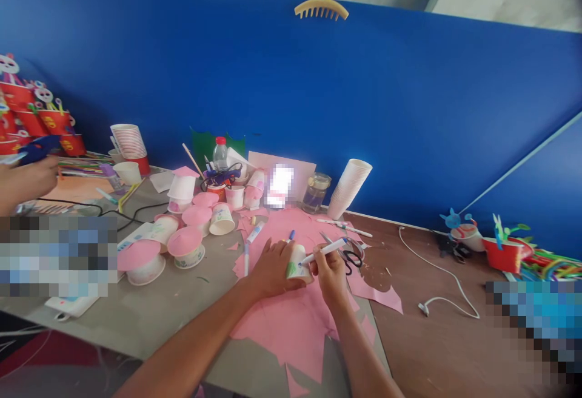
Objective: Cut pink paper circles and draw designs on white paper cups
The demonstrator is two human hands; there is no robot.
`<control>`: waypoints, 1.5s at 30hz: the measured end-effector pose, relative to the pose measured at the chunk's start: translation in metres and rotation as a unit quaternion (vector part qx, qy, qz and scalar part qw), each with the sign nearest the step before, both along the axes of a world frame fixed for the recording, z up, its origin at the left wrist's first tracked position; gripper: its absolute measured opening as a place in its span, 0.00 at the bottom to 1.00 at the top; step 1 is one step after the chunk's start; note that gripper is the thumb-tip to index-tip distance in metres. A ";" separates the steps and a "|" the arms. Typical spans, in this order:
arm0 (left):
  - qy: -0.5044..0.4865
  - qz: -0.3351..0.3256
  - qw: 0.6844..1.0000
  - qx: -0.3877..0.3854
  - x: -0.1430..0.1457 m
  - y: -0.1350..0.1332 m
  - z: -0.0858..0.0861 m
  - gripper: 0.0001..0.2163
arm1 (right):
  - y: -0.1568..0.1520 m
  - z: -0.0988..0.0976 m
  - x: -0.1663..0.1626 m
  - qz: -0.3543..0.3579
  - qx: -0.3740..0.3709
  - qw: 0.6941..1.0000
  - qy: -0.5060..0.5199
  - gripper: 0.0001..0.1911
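My left hand [274, 267] is closed around a white paper cup [296, 263] with green and blue marks on its side, steadying it over pink paper [282, 319]. In my right hand [330, 270] is a white marker [328, 250] with a blue end, its tip at or very near the cup's wall. Just right of that hand lie black-handled scissors [352, 258], partly covered. A capped marker [255, 232] rests on the paper beyond my left hand.
Several cups with pink paper tops [185, 239] stand at left. Behind are a bright phone [279, 185], a glass jar [317, 192] and a leaning cup stack [350, 187]. A co-worker's hand [31, 179] holds a blue glue gun at far left. A white cable [448, 273] crosses the brown table.
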State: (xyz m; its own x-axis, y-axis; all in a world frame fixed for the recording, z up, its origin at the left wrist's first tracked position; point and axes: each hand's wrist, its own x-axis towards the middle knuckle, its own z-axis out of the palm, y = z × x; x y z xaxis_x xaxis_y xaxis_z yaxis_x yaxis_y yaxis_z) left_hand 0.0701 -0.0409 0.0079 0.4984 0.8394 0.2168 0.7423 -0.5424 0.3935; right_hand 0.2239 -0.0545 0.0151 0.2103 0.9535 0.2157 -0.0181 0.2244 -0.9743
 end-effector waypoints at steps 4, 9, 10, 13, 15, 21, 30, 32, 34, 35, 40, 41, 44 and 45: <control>-0.002 -0.003 1.000 0.005 0.000 -0.001 0.001 0.37 | 0.001 0.001 -0.001 -0.006 0.005 1.000 -0.001 0.17; 0.002 -0.003 1.000 0.006 0.000 0.000 0.001 0.36 | 0.001 0.001 0.000 -0.007 0.002 1.000 0.000 0.17; 0.001 -0.004 1.000 0.006 0.000 0.000 0.000 0.36 | 0.001 0.001 0.000 -0.004 0.000 1.000 0.000 0.17; -0.004 0.001 1.000 0.006 0.000 0.000 0.000 0.37 | 0.001 0.001 0.001 0.002 -0.006 1.000 0.006 0.17; -0.005 0.004 1.000 0.003 0.000 -0.001 0.000 0.37 | 0.001 0.001 0.001 0.002 -0.009 1.000 0.016 0.16; 0.000 0.005 1.000 0.000 0.000 -0.002 0.002 0.36 | 0.002 0.000 0.001 0.010 -0.012 1.000 0.027 0.16; -0.006 0.005 1.000 -0.004 0.000 -0.002 0.002 0.37 | 0.004 -0.002 0.003 -0.035 -0.012 0.998 0.042 0.17; -0.003 0.006 1.000 -0.002 0.000 -0.002 0.001 0.37 | 0.004 -0.002 0.003 -0.043 -0.008 0.998 0.047 0.17; -0.002 0.006 1.000 0.000 0.000 -0.002 0.001 0.37 | 0.004 -0.001 0.002 -0.032 -0.008 0.999 0.040 0.16; -0.001 0.005 1.000 0.000 0.000 -0.002 0.001 0.36 | 0.003 0.000 0.001 -0.024 -0.009 0.999 0.033 0.16; 0.003 0.002 1.000 -0.002 0.000 -0.002 0.001 0.36 | 0.000 0.001 -0.001 -0.002 -0.012 1.000 0.014 0.16; 0.003 0.002 1.000 -0.001 0.000 -0.002 0.001 0.36 | 0.000 0.000 -0.001 -0.004 -0.010 1.000 0.016 0.16; 0.001 0.005 1.000 0.001 0.000 -0.001 -0.001 0.36 | 0.001 -0.001 -0.001 -0.003 -0.006 1.000 0.015 0.16; 0.001 0.007 1.000 0.001 0.000 -0.001 -0.001 0.37 | 0.001 -0.001 -0.001 -0.002 -0.007 1.000 0.013 0.16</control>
State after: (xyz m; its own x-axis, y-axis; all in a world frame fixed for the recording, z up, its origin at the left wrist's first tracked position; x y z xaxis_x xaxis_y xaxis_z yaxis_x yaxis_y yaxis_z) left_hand 0.0698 -0.0421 0.0068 0.4874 0.8454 0.2183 0.7501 -0.5334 0.3909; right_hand 0.2229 -0.0536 0.0146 0.2194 0.9555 0.1970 -0.0433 0.2113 -0.9765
